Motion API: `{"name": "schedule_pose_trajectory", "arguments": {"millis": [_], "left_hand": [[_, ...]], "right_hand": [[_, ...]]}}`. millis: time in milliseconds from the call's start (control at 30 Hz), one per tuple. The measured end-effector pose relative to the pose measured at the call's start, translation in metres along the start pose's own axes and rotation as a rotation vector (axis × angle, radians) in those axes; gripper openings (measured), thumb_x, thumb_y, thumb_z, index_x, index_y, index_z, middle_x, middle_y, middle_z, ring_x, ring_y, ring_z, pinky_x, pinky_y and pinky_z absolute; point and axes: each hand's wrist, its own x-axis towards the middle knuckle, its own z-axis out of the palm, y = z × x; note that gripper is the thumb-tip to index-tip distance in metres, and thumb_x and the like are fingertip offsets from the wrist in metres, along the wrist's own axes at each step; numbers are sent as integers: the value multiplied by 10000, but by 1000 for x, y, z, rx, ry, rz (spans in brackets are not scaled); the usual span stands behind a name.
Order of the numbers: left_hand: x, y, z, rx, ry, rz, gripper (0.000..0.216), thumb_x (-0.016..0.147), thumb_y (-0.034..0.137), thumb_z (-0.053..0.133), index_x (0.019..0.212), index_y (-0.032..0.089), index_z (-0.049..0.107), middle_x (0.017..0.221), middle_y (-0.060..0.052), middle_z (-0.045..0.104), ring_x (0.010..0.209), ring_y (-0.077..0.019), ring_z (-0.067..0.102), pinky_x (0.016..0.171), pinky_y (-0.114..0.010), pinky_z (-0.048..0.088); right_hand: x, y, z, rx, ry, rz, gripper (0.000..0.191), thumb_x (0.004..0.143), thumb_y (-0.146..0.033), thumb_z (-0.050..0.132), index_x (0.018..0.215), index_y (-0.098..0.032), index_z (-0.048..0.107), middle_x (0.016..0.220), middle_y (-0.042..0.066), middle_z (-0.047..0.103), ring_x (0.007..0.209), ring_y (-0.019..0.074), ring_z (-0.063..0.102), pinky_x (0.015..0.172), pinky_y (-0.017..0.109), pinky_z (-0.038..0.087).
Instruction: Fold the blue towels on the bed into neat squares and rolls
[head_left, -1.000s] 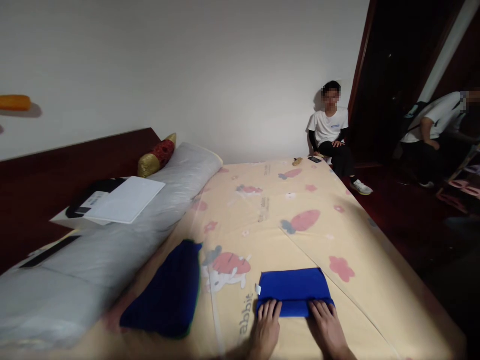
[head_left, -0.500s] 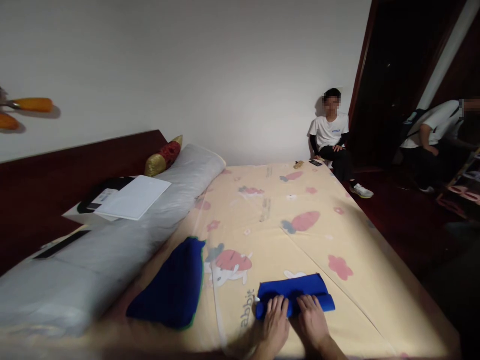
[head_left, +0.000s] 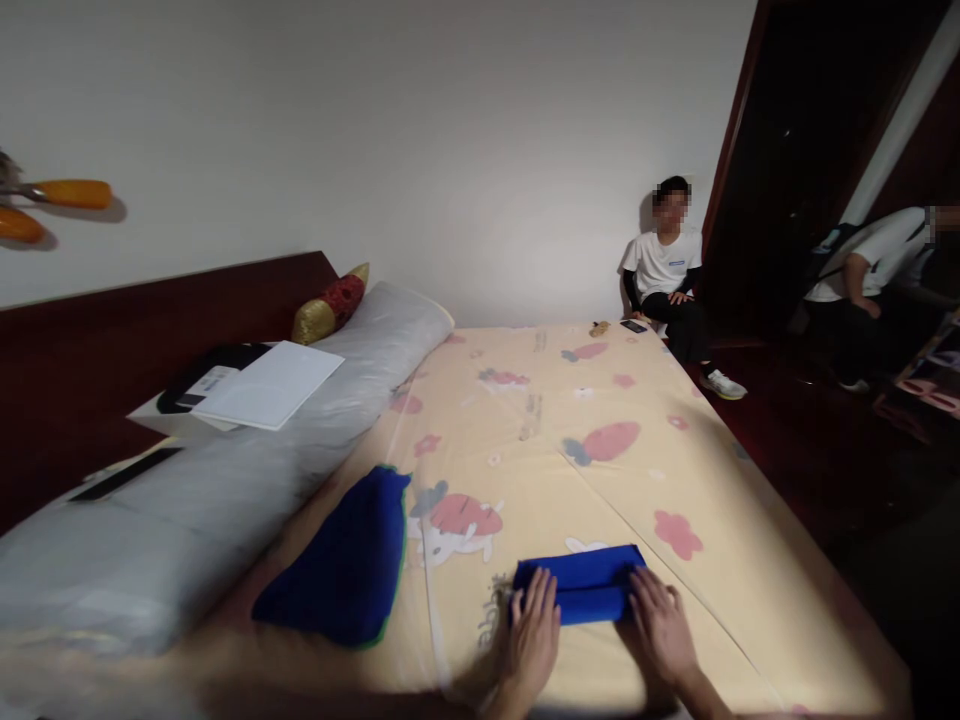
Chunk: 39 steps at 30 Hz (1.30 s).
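A folded bright blue cloth (head_left: pixel 581 582) lies near the front of a bed covered by a cream sheet (head_left: pixel 600 470) printed with carrots and flowers. My left hand (head_left: pixel 532 635) rests flat on the cloth's left end, fingers stretched out. My right hand (head_left: pixel 661 625) lies flat at its right end, fingers spread. Neither hand grips anything. A second, darker blue folded cloth (head_left: pixel 341 565) sits on the sheet to the left, apart from both hands.
A long grey bolster (head_left: pixel 225 480) runs along the dark wooden headboard, with a white sheet of paper (head_left: pixel 270 385) and a red-gold cushion (head_left: pixel 330 305) on it. One person sits at the bed's far corner (head_left: pixel 667 275); another bends at the right (head_left: pixel 870 265).
The blue cloth has been folded narrower. My hands came together at its middle, then slid apart to its two ends.
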Motion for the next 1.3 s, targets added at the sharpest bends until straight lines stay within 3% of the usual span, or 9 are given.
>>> {"name": "schedule_pose_trajectory", "arguments": {"millis": [100,167,367,533,667,767,900,1133,1300], "left_hand": [[10,32,11,-75,-47,71,491,980,263,326,1471,242,351,1494,-37,424,1365,-211,403,1095,-423,369],[12,29,9,-92,-78,91,498,985,324,343,1480,269,327,1508,-21,400,1375,-209,389,1105,-425,361],[8,-32,-18,-52,-133,53,515,959,429,413,1455,294,377,1506,-48,410,1359,-253,410,1100,-487,342],[-9,-29,-9,4,-20,1,512,935,268,407,1447,268,406,1472,-55,467,1330,-267,437,1098,-475,336],[-29,-22,9,27,-68,16,650,809,123,442,1438,284,425,1434,-14,516,1293,-263,472,1106,-445,324],[-27,-21,12,26,-71,-9,743,752,82,446,1470,258,366,1475,-16,467,1337,-258,415,1138,-461,263],[3,-21,-4,-27,-109,-77,591,822,125,431,1399,246,470,1394,-40,551,1303,-235,449,1138,-451,247],[39,-29,-26,-50,-235,-98,386,799,129,453,1116,218,654,1139,-74,686,1167,-242,562,1074,-466,322],[32,-6,-10,-33,-213,-85,618,792,167,447,1410,167,435,1476,-97,449,1389,-267,339,1153,-462,232]], "right_hand": [[13,-47,6,92,-138,-141,466,993,-417,273,1398,-298,469,1469,39,449,1356,218,407,1101,445,291],[22,-54,6,105,-193,-136,478,991,-436,269,1400,-289,467,1469,45,445,1361,224,401,1108,468,283],[33,18,-11,43,-170,77,490,970,-493,312,1341,-267,538,1442,62,481,1358,250,406,1086,508,301],[11,41,-16,16,-5,45,464,965,-413,334,1363,-255,511,1443,73,486,1335,252,431,1050,480,338],[-18,27,0,4,16,-87,495,880,-263,420,1368,-249,499,1420,74,514,1308,259,459,1030,439,346],[-21,13,9,-14,12,-62,553,835,-205,431,1386,-226,469,1446,80,485,1334,264,425,1007,426,347],[10,2,-4,-29,-87,37,445,856,-235,423,1281,-211,554,1325,100,591,1243,267,500,1000,437,328],[50,4,-21,-61,-199,67,464,670,-151,506,1104,-212,660,1212,100,656,1117,285,570,935,434,377],[36,-36,-3,-88,-137,58,620,744,-140,464,1362,-174,501,1400,127,522,1296,308,430,1077,498,259]]}}
